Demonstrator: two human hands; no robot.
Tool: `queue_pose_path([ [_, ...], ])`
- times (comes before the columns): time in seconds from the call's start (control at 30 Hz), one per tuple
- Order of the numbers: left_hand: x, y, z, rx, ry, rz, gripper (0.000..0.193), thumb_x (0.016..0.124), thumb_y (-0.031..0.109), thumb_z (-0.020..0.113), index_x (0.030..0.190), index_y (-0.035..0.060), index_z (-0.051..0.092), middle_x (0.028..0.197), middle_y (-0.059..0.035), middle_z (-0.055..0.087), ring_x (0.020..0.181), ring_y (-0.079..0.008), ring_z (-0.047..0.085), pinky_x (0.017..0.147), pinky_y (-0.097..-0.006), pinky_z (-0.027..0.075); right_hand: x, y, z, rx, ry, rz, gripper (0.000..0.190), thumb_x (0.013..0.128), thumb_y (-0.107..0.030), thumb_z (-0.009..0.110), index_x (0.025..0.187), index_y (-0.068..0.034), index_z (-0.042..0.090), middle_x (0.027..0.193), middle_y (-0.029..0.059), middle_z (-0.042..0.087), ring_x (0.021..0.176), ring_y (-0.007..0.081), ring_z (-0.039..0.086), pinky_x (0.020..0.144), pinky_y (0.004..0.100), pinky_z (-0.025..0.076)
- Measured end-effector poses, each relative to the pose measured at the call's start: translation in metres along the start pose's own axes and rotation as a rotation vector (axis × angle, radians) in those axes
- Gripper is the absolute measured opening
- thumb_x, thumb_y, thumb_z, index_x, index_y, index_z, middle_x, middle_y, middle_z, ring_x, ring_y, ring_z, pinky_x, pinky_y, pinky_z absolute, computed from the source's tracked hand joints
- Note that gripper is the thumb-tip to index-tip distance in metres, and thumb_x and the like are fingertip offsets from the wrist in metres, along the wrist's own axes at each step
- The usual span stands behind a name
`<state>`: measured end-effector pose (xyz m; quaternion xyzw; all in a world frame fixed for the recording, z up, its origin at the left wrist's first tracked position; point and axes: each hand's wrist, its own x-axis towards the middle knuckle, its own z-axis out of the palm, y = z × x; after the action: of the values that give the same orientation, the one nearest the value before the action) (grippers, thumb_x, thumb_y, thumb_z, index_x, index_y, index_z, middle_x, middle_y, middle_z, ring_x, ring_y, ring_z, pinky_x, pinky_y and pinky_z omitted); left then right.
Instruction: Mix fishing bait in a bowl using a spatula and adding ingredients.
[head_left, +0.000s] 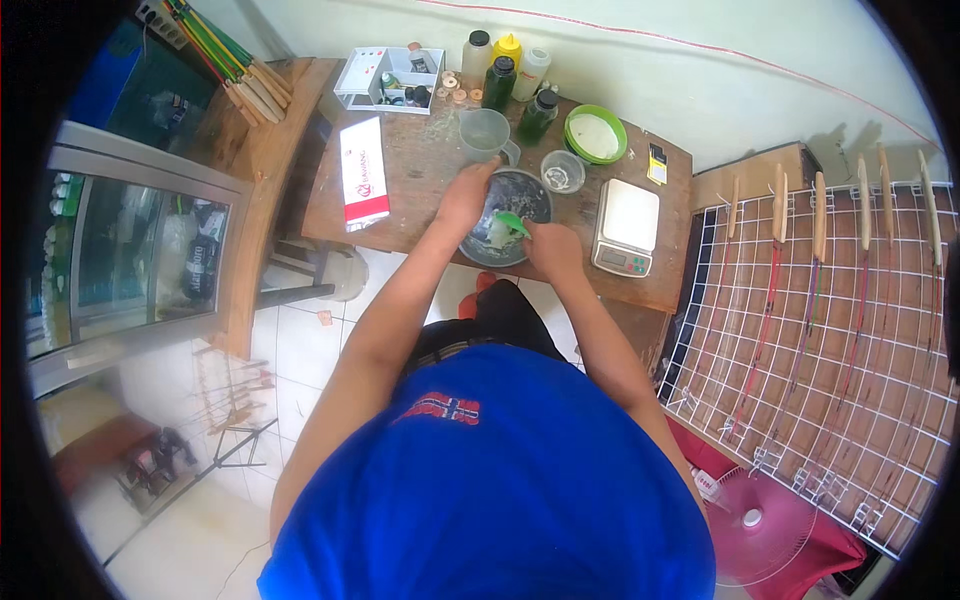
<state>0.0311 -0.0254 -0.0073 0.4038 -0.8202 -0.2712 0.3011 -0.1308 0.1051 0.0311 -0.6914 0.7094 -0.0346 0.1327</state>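
Observation:
A dark round bowl (525, 196) stands at the front edge of the wooden table, with whitish residue on its inside and a pale lump at its bottom. My left hand (471, 193) grips the bowl's left rim. In my right hand (553, 247) is a green plastic scoop or spatula (512, 222), its head in the bowl over the pale lump. Just behind the bowl is a clear plastic measuring jug (484, 131). To the right of it sits a small clear tub (562, 172) with white residue. A green bowl (596, 135) of white powder is farther back.
A kitchen scale (627, 227) lies right of the bowl. Several bottles, one a yellow squeeze bottle (507, 49), line the wall side. A white organizer box (388, 79) and a white-and-red packet (364, 172) are at the left. A wire rack (810, 330) stands at the right.

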Motion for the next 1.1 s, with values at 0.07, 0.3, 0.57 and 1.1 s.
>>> queue_pose_path([
  [0.07, 0.001, 0.004, -0.002, -0.019, 0.041, -0.189, 0.038, 0.092, 0.007, 0.056, 0.130, 0.0084, 0.061, 0.114, -0.0232, 0.065, 0.103, -0.0430, 0.062, 0.087, -0.0478, 0.049, -0.004, 0.011, 0.002, 0.022, 0.034, 0.021, 0.037, 0.084, -0.023, 0.064, 0.119, -0.014, 0.070, 0.081, 0.0181, 0.069, 0.078, 0.0341, 0.069, 0.067, 0.0478, 0.054],
  [0.3, -0.003, -0.012, -0.003, -0.028, 0.089, -0.316, 0.032, 0.094, 0.014, 0.060, 0.125, 0.0084, 0.066, 0.112, -0.0261, 0.065, 0.104, -0.0432, 0.063, 0.088, -0.0478, 0.050, -0.013, 0.016, 0.005, 0.011, 0.146, 0.015, 0.043, 0.084, -0.028, 0.068, 0.126, -0.023, 0.067, 0.075, 0.0156, 0.065, 0.072, 0.0338, 0.067, 0.065, 0.0466, 0.053],
  [0.57, -0.004, -0.028, -0.001, -0.053, 0.102, -0.461, 0.030, 0.093, 0.014, 0.061, 0.121, 0.0055, 0.067, 0.109, -0.0259, 0.066, 0.104, -0.0427, 0.063, 0.089, -0.0476, 0.050, -0.027, 0.032, 0.031, 0.133, 0.254, -0.016, 0.045, 0.082, -0.030, 0.070, 0.127, -0.026, 0.067, 0.071, 0.0142, 0.062, 0.068, 0.0324, 0.065, 0.061, 0.0452, 0.051],
  [1.1, -0.007, -0.018, -0.006, -0.032, 0.136, -0.418, 0.031, 0.094, 0.017, 0.061, 0.123, 0.0059, 0.067, 0.104, -0.0294, 0.066, 0.099, -0.0447, 0.064, 0.085, -0.0480, 0.051, -0.023, 0.043, 0.030, 0.136, 0.210, -0.044, 0.042, 0.084, -0.031, 0.068, 0.125, -0.025, 0.068, 0.070, 0.0146, 0.061, 0.067, 0.0336, 0.064, 0.061, 0.0476, 0.051],
])
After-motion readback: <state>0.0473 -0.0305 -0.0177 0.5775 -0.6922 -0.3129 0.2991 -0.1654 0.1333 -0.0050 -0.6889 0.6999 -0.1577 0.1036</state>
